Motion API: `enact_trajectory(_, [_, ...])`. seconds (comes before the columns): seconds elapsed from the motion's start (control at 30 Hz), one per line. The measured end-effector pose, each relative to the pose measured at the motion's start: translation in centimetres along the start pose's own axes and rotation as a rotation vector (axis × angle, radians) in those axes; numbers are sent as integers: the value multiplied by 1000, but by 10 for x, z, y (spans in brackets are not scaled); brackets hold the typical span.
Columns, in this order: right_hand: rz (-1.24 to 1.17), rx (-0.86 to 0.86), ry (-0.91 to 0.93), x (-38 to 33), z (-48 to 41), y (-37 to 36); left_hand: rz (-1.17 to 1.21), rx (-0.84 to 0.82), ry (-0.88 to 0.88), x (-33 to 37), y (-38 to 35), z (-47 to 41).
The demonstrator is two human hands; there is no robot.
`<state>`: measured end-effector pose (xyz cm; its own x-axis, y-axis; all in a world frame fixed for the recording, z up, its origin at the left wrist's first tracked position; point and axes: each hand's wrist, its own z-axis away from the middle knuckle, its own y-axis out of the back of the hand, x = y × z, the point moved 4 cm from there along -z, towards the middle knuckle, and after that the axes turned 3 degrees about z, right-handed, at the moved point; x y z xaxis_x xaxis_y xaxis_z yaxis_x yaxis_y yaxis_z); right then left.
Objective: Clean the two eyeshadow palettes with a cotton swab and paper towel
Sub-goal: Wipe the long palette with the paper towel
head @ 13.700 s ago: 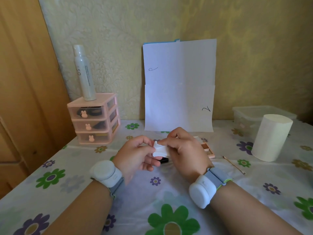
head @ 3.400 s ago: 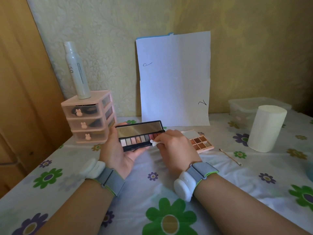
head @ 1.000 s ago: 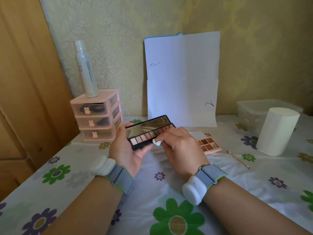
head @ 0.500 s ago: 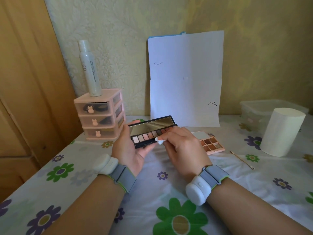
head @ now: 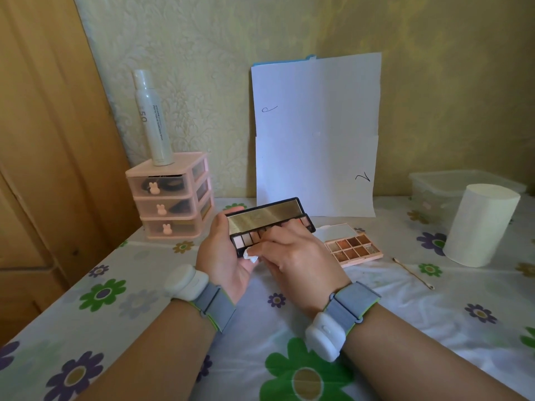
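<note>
My left hand [head: 224,257] holds a long black eyeshadow palette [head: 266,219] open above the table, mirror lid tilted up. My right hand [head: 295,261] pinches a small folded piece of white paper towel [head: 251,254] against the palette's front edge, covering most of the colour pans. A second, pink palette [head: 351,248] lies open on the tablecloth just right of my right hand. A cotton swab [head: 412,273] lies on the cloth further right.
A roll of paper towel [head: 479,225] stands at the right, with a clear plastic box [head: 463,183] behind it. A pink mini drawer unit [head: 170,198] with a white spray bottle [head: 152,117] on top stands at the back left. White paper sheets [head: 315,134] lean on the wall.
My right hand has slid the paper towel leftward and down along the black palette's front edge. The palette stays in my left hand, tilted slightly more.
</note>
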<state>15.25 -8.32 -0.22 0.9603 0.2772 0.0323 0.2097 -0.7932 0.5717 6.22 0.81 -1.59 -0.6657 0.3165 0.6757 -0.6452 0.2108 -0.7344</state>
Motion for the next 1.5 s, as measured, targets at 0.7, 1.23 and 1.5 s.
enact_trajectory(0.7, [40,-24,-19,12,3,5,15,-73,87,-7,6,-15])
enact_trajectory(1.23, [34,-83,28,0,0,2,38,-218,181,-8,6,-18])
enact_trajectory(1.5, [-23,-63,-1,-10,-2,-2,-15,-42,94,-11,12,-16])
